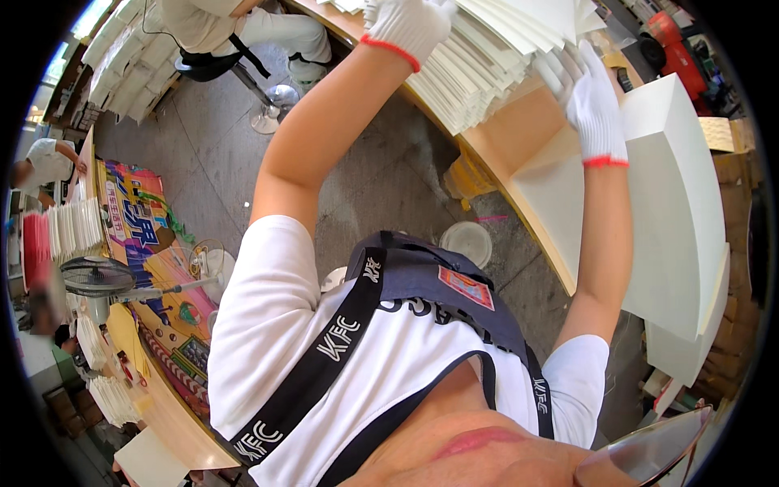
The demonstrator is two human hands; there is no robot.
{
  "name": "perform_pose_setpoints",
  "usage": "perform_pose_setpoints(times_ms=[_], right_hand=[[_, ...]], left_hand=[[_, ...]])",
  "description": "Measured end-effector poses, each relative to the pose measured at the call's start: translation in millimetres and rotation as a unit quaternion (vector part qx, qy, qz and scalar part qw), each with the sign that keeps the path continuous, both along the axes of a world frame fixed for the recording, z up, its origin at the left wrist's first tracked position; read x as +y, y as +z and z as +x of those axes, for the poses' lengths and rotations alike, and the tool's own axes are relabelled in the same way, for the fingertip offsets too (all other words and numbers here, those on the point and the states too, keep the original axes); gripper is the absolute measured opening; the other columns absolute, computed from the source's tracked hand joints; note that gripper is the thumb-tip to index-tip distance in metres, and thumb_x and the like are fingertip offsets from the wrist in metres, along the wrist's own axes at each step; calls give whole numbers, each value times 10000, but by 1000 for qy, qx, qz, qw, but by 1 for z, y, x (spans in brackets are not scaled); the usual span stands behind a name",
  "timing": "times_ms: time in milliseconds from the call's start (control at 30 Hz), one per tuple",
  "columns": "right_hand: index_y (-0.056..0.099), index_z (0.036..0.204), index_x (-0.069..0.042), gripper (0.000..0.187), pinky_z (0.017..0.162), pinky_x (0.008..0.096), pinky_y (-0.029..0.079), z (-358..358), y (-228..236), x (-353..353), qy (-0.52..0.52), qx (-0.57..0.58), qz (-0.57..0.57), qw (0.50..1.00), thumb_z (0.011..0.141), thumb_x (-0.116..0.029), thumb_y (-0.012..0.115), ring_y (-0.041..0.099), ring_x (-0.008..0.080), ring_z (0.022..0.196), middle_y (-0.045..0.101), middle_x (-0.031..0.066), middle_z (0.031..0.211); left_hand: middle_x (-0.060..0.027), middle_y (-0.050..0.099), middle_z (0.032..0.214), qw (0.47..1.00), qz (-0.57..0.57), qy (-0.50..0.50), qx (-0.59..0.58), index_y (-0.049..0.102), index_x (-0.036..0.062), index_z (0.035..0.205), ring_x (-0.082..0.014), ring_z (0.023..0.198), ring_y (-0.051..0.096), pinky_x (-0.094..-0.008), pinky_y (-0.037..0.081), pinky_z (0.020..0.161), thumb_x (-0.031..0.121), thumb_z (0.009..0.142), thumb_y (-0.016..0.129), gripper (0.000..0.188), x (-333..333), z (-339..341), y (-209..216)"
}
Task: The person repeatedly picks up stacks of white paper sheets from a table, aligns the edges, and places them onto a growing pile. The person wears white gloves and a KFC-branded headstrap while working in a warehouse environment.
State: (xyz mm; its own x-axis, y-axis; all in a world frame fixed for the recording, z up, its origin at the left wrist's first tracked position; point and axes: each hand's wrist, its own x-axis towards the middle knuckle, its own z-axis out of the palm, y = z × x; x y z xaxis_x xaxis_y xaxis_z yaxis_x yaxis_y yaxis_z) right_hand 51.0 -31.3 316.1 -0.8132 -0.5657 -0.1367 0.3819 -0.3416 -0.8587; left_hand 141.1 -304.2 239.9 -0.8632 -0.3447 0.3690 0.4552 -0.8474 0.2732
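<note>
White knit gloves with red cuffs cover both my hands. My left hand is at the upper edge of the view, against the left side of a stack of white paper or card sheets; its fingertips are cut off by the frame, so its grip does not show. Out at the stack's right side, my right hand has its fingers stretched out and lying along the sheets' edges. The sheets are fanned and uneven, resting on a light wooden table.
White board-like blocks stand right of my right forearm. Below the table edge are yellow tape and a round whitish tub. A seated person is at upper left, near a stool. A fan stands far left.
</note>
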Motion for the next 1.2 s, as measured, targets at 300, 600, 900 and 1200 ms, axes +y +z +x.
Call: perform_pose_setpoints(times_ms=[300, 600, 900, 1200], right_hand=[[585, 1178, 24, 431, 512, 225, 465, 85, -5, 184, 255, 109, 232, 932, 1014, -364, 488, 603, 124, 580, 705, 134, 903], [632, 944, -32, 410, 410, 212, 262, 125, 78, 343, -118, 285, 351, 884, 1022, -391, 453, 359, 57, 428, 591, 45, 641], [664, 950, -59, 264, 536, 275, 467, 61, 88, 522, -549, 317, 317, 705, 992, -303, 571, 590, 111, 624, 630, 17, 750], [678, 920, -68, 759, 728, 419, 507, 35, 75, 501, -358, 304, 706, 530, 880, -772, 396, 666, 289, 816, 682, 142, 856]], left_hand=[[-89, 620, 1216, 976, -84, 143, -141, 602, 22, 1214, -201, 1042, 619, -337, 499, 926, 62, 933, 510, 299, 206, 89, 27], [-86, 683, 1167, 687, -676, 133, 229, 686, 66, 1157, -214, 1059, 650, -336, 492, 935, 231, 944, 617, 279, 328, 42, 124], [-152, 635, 1140, 430, -742, 344, 381, 581, 57, 1241, -332, 1063, 604, -420, 487, 943, 129, 869, 628, 381, 469, -95, 216], [-77, 691, 963, 368, -889, 62, 265, 664, 119, 1228, -192, 930, 628, -307, 464, 878, 157, 881, 524, 376, 539, -172, 205]])
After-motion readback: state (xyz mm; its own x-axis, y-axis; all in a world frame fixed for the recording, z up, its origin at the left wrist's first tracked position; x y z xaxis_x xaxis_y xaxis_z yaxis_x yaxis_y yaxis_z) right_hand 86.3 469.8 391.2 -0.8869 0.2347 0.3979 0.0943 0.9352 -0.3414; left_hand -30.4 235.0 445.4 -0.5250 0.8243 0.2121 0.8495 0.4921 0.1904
